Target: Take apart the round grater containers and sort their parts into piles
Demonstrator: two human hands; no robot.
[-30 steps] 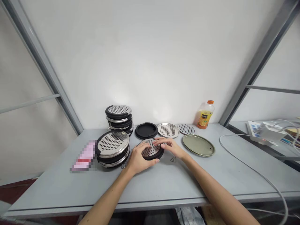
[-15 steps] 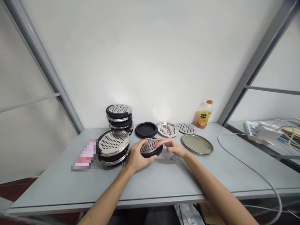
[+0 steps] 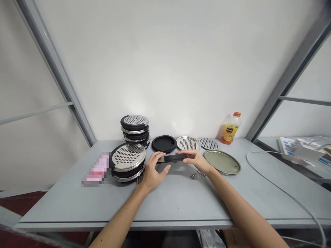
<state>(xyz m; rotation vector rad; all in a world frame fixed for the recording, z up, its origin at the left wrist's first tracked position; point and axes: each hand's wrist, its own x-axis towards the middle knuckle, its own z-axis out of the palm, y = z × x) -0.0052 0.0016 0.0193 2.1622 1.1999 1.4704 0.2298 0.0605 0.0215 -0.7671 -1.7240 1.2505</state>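
Between my hands a round black-rimmed grater [image 3: 175, 158] is tilted up above the table, so I see mostly its dark edge. My right hand [image 3: 195, 161] grips its right end, thumb below and fingers over the top. Around the left end curl the fingers of my left hand [image 3: 153, 172], with the thumb apart on the near side. Just left of that hand stands a short stack of round graters [image 3: 128, 157] with silver perforated tops and black rims. Small metal clips [image 3: 193, 176] lie on the table below my right hand.
Behind are a taller grater stack [image 3: 134, 120], a black round tray [image 3: 164, 143] and two perforated metal discs [image 3: 188, 143] [image 3: 209, 143]. An olive round lid [image 3: 222, 162], an orange drink bottle [image 3: 230, 130] and a white cable [image 3: 281, 193] are to the right. A pixelated pink item [image 3: 98, 168] lies left.
The grater lay with its perforated face upward; now it is raised and tipped edge-on. My right hand has closed on its right end. The view has shifted slightly.
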